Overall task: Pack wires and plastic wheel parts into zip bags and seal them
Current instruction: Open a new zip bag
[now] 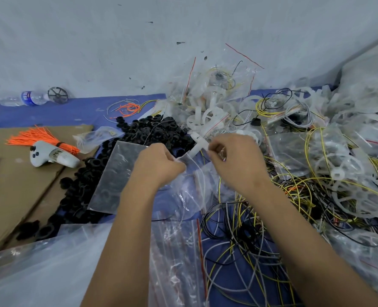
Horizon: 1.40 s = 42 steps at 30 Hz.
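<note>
Nearest the camera, a stack of empty zip bags (174,258) lies between the forearms, with loose wires (245,235) tangled at its 3 o'clock. Above centre, the left hand (159,165) pinches one side of a bag's (192,185) mouth; the right hand (234,158), fingers curled, grips a white plastic part (197,147) standing in that mouth. Black rings (152,129) are heaped at the hands' 10 o'clock, translucent wheels (347,165) and packed bags at 3 o'clock. Orange ties (37,137) and a white controller (50,155) rest on cardboard (13,185) at 9 o'clock.
</note>
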Tool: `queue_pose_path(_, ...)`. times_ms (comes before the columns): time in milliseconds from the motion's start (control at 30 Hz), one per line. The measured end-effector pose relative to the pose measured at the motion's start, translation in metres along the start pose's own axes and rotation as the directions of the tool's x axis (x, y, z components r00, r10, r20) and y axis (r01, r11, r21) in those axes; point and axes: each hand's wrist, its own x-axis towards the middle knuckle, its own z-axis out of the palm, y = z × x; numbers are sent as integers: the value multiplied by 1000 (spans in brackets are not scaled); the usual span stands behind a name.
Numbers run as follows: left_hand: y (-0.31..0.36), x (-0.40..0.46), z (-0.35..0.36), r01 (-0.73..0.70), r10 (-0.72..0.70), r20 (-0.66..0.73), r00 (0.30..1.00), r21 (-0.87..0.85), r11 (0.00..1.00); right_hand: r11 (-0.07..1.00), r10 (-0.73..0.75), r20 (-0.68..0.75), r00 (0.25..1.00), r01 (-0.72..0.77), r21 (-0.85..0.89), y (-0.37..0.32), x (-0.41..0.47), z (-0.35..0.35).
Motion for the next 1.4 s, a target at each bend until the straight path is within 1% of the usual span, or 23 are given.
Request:
queue_pose_path(33, 1, -1, 3, -6, 5, 7, 1000, 15, 1000, 994, 16, -22, 1000, -18, -110, 7, 1, 0)
queue_pose_path(100, 5, -2, 6, -20, 20, 9, 1000, 25, 999, 955, 99, 28, 995, -88, -282, 22, 1, -1)
queue_pose_path(167, 9, -3, 8, -35, 34, 18, 999, 36, 999, 934, 178, 107, 978, -133, -331, 36, -2, -1)
queue_pose_path(233, 12, -4, 8, -45, 42, 50, 998, 60, 997, 942, 206, 151, 967, -154, -299, 48, -3, 0)
queue_pose_path(333, 12, -3, 7, -36, 28, 118, 993, 65, 997, 971, 187, 75, 980, -173, -164, 55, -1, -4)
queue_pose_path(500, 4, 1, 3, 17, 0, 179, 984, -94, 995, 985, 171, -131, 977, -168, 37, 49, 2, -16)
queue_pose_path(567, 3, 3, 2, 45, -14, 201, 979, -148, 988, 947, 239, -144, 960, -198, 255, 40, 5, -19)
queue_pose_path(633, 2, 3, 3, 58, -24, 200, 979, -164, 985, 816, 288, -43, 957, -222, 534, 28, 9, -23)
queue_pose_path(667, 2, 3, 3, 56, -27, 179, 983, -161, 985, 762, 276, 5, 961, -222, 609, 23, 10, -25)
queue_pose_path(700, 1, 3, 4, 51, -29, 149, 988, -149, 987, 762, 255, 20, 967, -214, 611, 20, 10, -26)
queue_pose_path(733, 0, 4, 4, 46, -31, 113, 993, -132, 990, 818, 237, -2, 971, -199, 540, 19, 10, -26)
queue_pose_path(800, -1, 5, 2, 32, -30, 29, 999, -83, 996, 960, 206, -85, 975, -185, 210, 20, 11, -30)
queue_pose_path(833, -1, 5, -1, 20, -21, -23, 999, -53, 998, 975, 214, -109, 971, -205, 88, 21, 10, -33)
queue_pose_path(867, -1, 5, -3, 9, -10, -77, 997, -22, 1000, 971, 240, -118, 964, -237, 35, 24, 9, -35)
queue_pose_path(933, -2, 5, -6, -6, 6, -172, 985, 0, 1000, 959, 282, -147, 948, -285, 4, 30, 7, -38)
queue_pose_path(1033, -4, 5, -11, -16, 28, -339, 940, 39, 999, 950, 295, -303, 906, -313, -11, 37, 7, -43)
queue_pose_path(1133, -6, 6, -15, -25, 36, -467, 883, 29, 999, 965, 258, -468, 845, -246, 88, 37, 9, -48)
queue_pose_path(1200, -4, 4, -17, -66, 59, -531, 845, 7, 998, 963, 263, -513, 817, -187, 195, 32, 9, -49)
queue_pose_path(1233, -3, 4, -17, -92, 77, -548, 833, 0, 996, 930, 312, -495, 811, -155, 332, 29, 10, -48)
queue_pose_path(1267, -1, 3, -17, -117, 93, -549, 831, -9, 993, 840, 387, -421, 820, -126, 527, 23, 12, -47)
queue_pose_path(1333, 2, 3, -15, -150, 114, -506, 855, -30, 988, 523, 455, -172, 874, -106, 846, 7, 15, -43)
queue_pose_path(1367, 3, 3, -13, -157, 121, -475, 872, -37, 987, 399, 436, -67, 897, -126, 908, -2, 15, -40)
queue_pose_path(1400, 4, 3, -10, -161, 124, -449, 885, -46, 986, 334, 401, 20, 916, -167, 928, -8, 15, -36)
